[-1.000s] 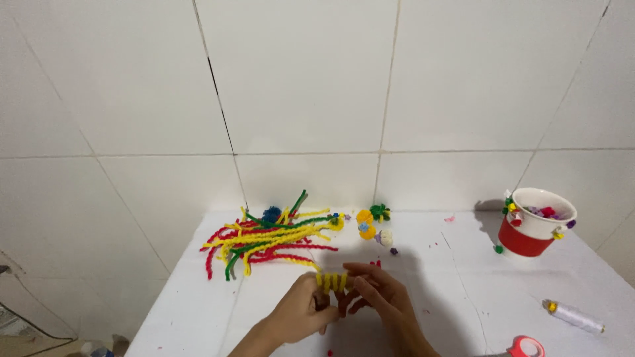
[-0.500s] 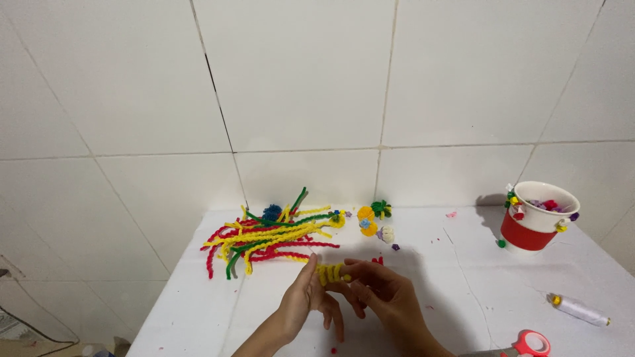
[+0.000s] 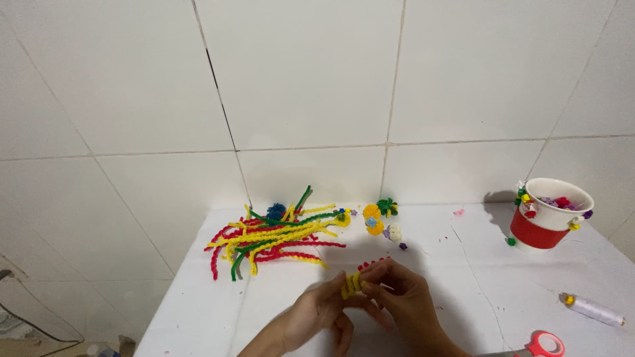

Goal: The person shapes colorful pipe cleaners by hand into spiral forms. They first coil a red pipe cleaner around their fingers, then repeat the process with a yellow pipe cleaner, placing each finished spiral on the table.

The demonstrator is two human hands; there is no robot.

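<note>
My left hand (image 3: pixel 323 311) and my right hand (image 3: pixel 403 299) meet low in the middle of the view, above a white table (image 3: pixel 463 264). Between their fingertips they pinch a yellow coiled pipe cleaner (image 3: pixel 352 284), with a bit of red pipe cleaner (image 3: pixel 372 264) sticking up just behind the right fingers. Beyond the hands lies a loose pile of red, yellow and green twisted pipe cleaners (image 3: pixel 274 239).
Small pompom flowers (image 3: pixel 380 218) lie right of the pile. A red and white cup (image 3: pixel 550 213) with small coloured pieces stands at the right. A white glue tube (image 3: pixel 592 309) and red-handled scissors (image 3: pixel 541 345) lie at the lower right. A tiled wall rises behind.
The view has tilted up slightly, so the table and hands sit lower in the frame. Both hands stay together on the yellow coil, which looks more bunched.
</note>
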